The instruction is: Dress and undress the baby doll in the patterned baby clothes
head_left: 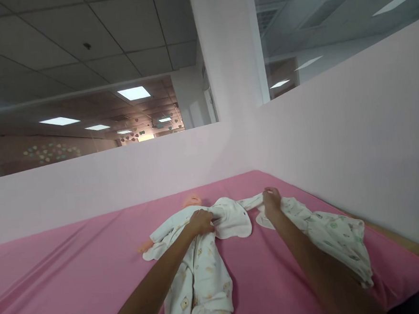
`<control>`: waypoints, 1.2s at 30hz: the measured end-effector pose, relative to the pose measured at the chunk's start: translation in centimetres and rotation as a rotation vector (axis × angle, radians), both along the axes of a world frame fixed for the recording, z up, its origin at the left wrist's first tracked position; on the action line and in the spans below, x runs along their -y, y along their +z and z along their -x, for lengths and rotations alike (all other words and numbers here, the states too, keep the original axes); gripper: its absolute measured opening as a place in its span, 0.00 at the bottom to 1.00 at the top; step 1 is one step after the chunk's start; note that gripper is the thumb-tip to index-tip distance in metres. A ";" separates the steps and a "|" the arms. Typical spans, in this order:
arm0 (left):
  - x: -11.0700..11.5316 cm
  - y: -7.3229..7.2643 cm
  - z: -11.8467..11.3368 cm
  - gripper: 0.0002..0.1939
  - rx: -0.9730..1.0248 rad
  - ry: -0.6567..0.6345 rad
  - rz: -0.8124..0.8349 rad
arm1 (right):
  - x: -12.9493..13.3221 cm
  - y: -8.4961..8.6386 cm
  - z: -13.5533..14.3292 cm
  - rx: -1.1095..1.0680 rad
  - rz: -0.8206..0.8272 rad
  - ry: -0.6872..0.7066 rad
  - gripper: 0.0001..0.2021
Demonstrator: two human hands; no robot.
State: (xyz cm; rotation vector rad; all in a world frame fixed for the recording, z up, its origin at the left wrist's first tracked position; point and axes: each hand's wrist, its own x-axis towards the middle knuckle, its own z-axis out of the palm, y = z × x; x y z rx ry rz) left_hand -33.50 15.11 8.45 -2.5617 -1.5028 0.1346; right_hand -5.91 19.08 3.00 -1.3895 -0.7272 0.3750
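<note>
A doll [192,201] lies on its back on the pink sheet, its head partly hidden behind white cloth and one small hand showing at the left. White printed baby clothes [207,267] cover its body and legs. My left hand [201,221] is closed on the edge of the garment at the doll's chest. To the right, my right hand [271,201] pinches the end of the garment's sleeve [250,202], which is stretched out sideways. Between the hands lies a white flap of the garment [233,218].
Another white garment with green prints [339,234] lies at the right, beside my right forearm. The pink sheet [77,271] covers the surface, wrinkled at the left. Pale walls [354,132] with windows meet in a corner behind.
</note>
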 end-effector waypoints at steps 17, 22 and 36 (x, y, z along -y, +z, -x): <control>-4.4 -1.8 -6.2 0.14 0.042 -0.144 -0.001 | 5.7 0.0 9.5 1.007 0.410 0.101 0.17; -4.6 -3.2 -7.3 0.16 0.085 -0.160 0.024 | 5.3 -1.1 9.3 1.068 0.470 0.191 0.14; -4.4 0.2 -3.8 0.20 0.464 -0.125 0.132 | 4.2 0.0 4.3 0.692 0.544 -0.018 0.19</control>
